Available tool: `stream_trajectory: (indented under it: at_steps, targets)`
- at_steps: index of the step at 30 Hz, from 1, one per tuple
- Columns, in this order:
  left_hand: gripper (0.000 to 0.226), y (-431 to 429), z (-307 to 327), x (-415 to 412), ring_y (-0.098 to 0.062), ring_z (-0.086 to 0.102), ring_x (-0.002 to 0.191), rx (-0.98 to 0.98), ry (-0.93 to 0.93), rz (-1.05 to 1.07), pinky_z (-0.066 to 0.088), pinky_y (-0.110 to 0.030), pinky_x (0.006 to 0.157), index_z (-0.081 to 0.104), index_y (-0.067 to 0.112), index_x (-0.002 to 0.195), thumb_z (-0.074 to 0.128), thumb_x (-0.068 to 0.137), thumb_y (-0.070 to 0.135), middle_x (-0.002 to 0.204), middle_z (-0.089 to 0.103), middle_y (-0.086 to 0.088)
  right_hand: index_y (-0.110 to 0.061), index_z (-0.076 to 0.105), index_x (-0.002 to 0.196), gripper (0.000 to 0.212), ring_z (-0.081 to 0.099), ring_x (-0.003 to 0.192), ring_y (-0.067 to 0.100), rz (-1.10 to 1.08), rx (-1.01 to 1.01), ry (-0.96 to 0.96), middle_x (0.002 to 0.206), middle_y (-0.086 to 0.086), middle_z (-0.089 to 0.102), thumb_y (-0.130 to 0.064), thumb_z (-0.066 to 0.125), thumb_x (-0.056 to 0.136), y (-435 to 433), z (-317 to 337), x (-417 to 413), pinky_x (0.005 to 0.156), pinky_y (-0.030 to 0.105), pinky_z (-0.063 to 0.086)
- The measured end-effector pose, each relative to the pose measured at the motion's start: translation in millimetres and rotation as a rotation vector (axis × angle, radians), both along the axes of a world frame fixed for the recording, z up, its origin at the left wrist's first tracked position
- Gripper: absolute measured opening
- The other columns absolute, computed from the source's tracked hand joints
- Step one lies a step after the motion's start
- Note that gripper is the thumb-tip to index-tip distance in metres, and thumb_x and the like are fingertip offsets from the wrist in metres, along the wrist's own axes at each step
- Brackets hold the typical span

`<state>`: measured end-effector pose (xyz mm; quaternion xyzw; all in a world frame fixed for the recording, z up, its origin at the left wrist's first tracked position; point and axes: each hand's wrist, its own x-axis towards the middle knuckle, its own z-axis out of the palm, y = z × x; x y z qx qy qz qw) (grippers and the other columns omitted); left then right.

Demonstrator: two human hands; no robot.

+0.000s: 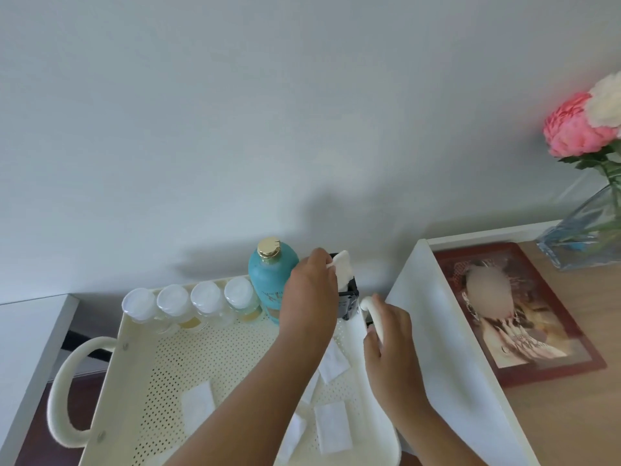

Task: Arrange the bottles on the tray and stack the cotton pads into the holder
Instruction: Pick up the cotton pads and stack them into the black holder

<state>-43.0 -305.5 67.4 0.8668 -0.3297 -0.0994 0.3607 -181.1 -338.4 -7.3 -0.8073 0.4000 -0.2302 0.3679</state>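
Observation:
A cream perforated tray [215, 358] holds several small clear bottles with white caps [205, 299] in a row along its far edge, with a tall teal bottle with a gold cap [268, 270] beside them. A black holder [349, 302] stands in the tray's far right corner. My left hand [311, 294] pinches a white cotton pad [343, 269] at the holder's top. My right hand [386, 334] grips the tray's right handle [369, 306]. Several loose cotton pads [332, 428] lie on the tray floor.
A white panel [447, 348] rises right of the tray. Beyond it, a red-framed picture [517, 314] lies on a wooden top, with a glass vase [584, 237] of pink and white flowers at the far right. A grey wall stands behind.

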Motion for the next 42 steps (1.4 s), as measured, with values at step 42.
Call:
stream_trajectory:
  at_steps: [42]
  targets:
    - [0.022, 9.2, 0.5, 2.7, -0.019, 0.047, 0.055, 0.327, -0.419, -0.159, 0.051, -0.035, 0.047, 0.053, 0.012, 0.08, 0.064, 0.078, -0.007, 0.092, 0.045, -0.001, -0.021, 0.042, 0.134, 0.046, 0.059, 0.092, 0.013, 0.029, -0.043, 0.036, 0.125, -0.003, 0.04, -0.007, 0.049, 0.091, -3.6, -1.8, -2.8, 0.068, 0.03, 0.055]
